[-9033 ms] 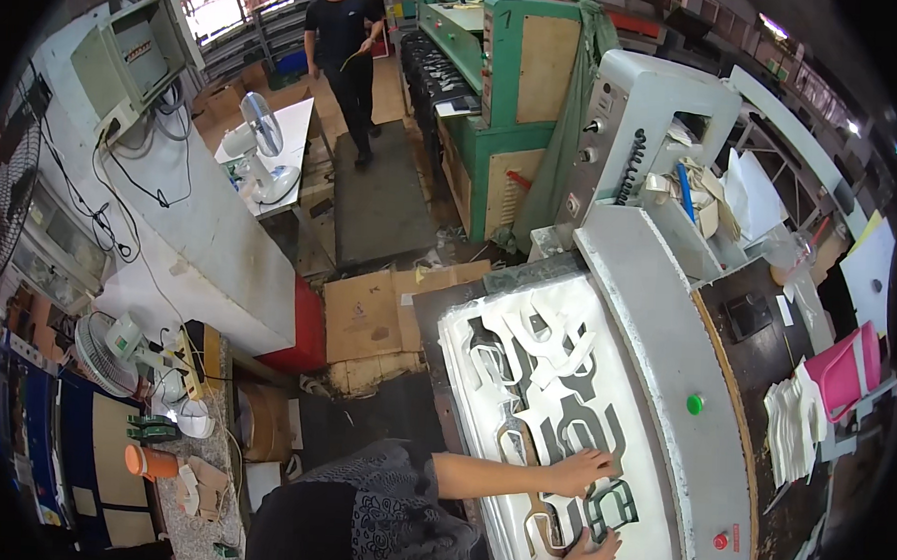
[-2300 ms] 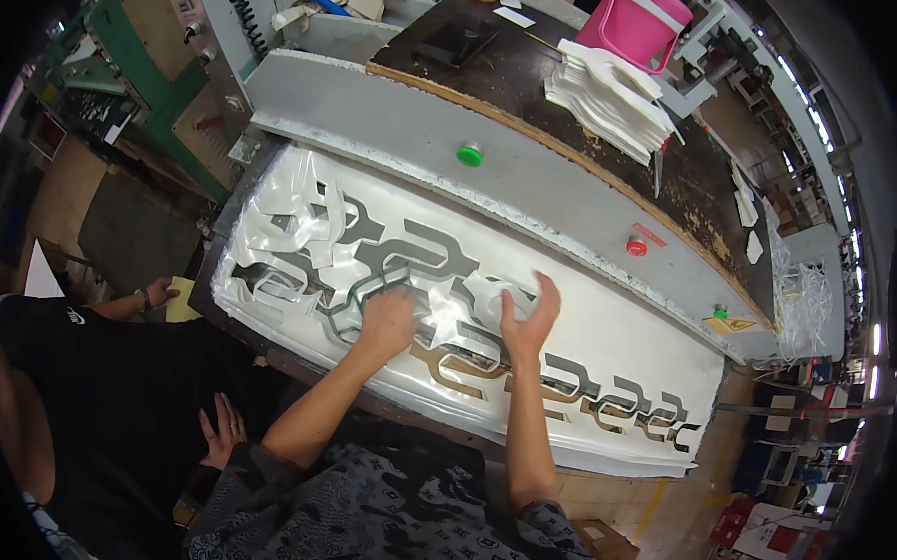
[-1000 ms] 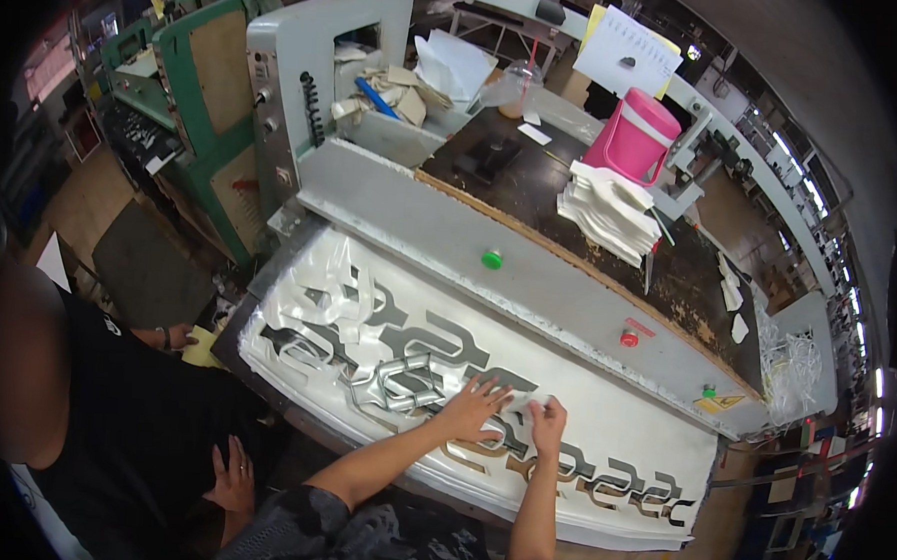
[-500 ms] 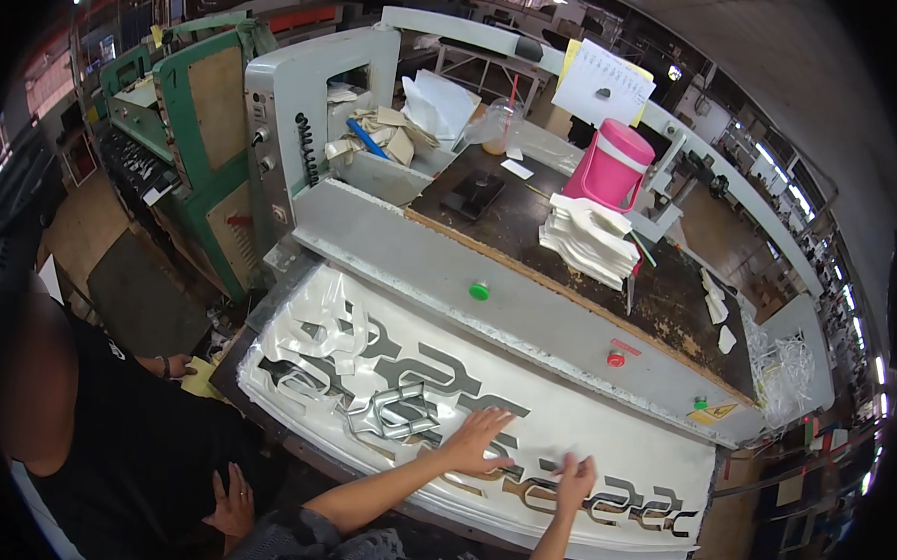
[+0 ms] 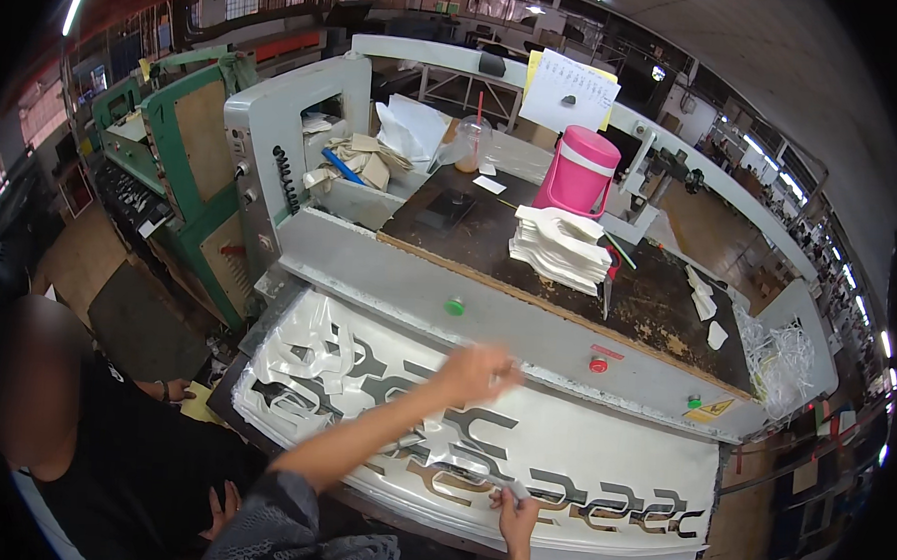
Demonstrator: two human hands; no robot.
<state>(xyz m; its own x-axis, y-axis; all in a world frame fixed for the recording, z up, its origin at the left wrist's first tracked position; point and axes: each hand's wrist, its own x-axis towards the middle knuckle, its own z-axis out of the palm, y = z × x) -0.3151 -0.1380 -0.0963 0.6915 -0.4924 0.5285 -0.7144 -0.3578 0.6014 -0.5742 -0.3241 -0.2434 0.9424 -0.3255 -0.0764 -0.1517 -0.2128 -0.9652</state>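
My left hand (image 5: 476,376) is raised over the white sheet (image 5: 602,437), close to the press beam, its fingers smeared by motion. My right hand (image 5: 516,513) is closed at the sheet's near edge, its fingers on the end of a shiny metal cutting die (image 5: 471,463). The die lies slanted over the sheet, partly behind my left forearm. Forked cut-out holes (image 5: 614,499) run along the near side of the sheet. Loose white offcuts (image 5: 310,349) lie crumpled at its left end.
Across the press beam (image 5: 389,272) sit green buttons (image 5: 454,306) and a red button (image 5: 598,365). Behind it, a dark board (image 5: 657,309) carries stacked white forked pieces (image 5: 560,247), scissors (image 5: 610,282) and a pink jug (image 5: 578,171). A person (image 5: 131,436) stands at left.
My left hand has lifted off the sheet toward the beam. My right hand has moved left and closed on the die, which has shifted right. The view has turned slightly.
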